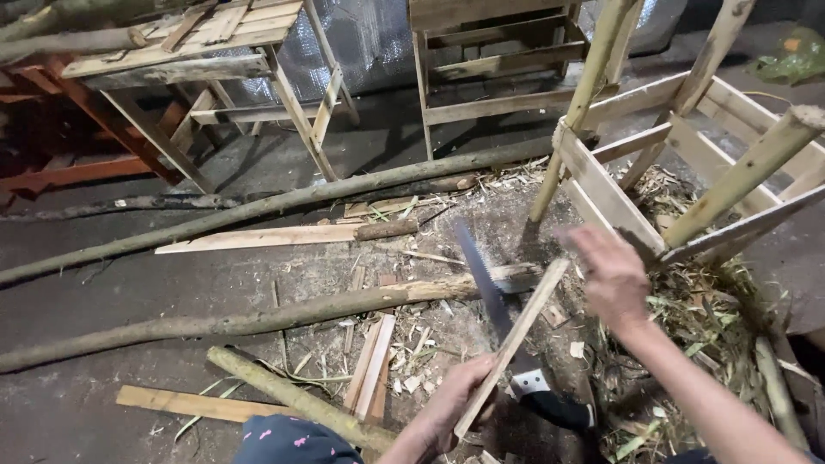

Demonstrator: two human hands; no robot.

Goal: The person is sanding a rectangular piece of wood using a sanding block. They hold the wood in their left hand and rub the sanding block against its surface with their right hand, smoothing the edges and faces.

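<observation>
No bins or boxes in view — the nearest thing to a container is the open slatted wooden frame [679, 163] at right, its inside littered with straw and shavings.

Left hand [451, 412], near centre, fingers clamped on the lower end of a thin wooden slat [516, 339] that slants up to the right. Under the slat lies a hand saw [498, 314], toothed blade pointing far, dark handle near; the slat crosses the blade and hides part of it. Right hand [612, 275] hovers by the frame's lower rail, blurred — fingers seem loosely spread, holding nothing, though I cannot tell for sure. Whether it touches the rail is unclear.

A dark garment with pink marks [292, 442] is cut off at the near edge. Right forearm runs off the near right corner.

Floor [103, 292] is dark, dusty concrete, strewn with chips, offcuts and long rough poles [258, 320] lying left to right. Far side: a slatted wooden bench [189, 51] at left, another frame [494, 60] at centre, silvery sheeting [361, 43] behind.
</observation>
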